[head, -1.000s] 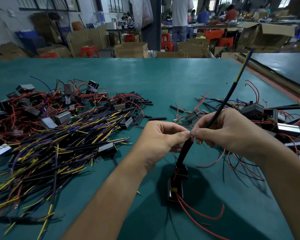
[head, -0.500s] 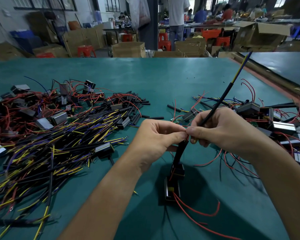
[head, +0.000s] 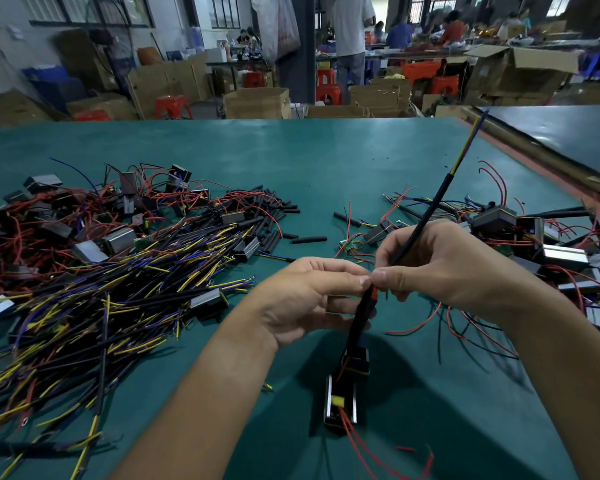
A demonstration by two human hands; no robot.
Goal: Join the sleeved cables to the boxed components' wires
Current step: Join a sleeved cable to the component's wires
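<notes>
Fingers (head: 362, 280) of the left hand (head: 302, 299) meet those of the right hand (head: 444, 268) tip to tip. On each hand, thumb and forefinger are pressed into a pinch above the near middle of the green tabletop (head: 326, 161). The right hand pinches the lower end of a long black sleeved cable (head: 430, 209), which slants up toward the far right corner with yellow and blue cores showing at its top. The left hand pinches the top of a short black tube (head: 359, 323), where a red wire shows at the mouth. This tube rises from a small black-and-silver boxed component (head: 343, 400) lying flat close to the near edge. The joint itself is hidden between the fingertips.

The sleeved cable looks light, fairly stiff along the sleeve and limp only at the bare cores, so it is best held right at the stripped end. The component's wire looks thin and easily kinked, so it wants a hold close to its tip.

A heap of like cables (head: 118, 306) lies toward the left edge, and more boxed parts (head: 496, 216) toward the right edge.
</notes>
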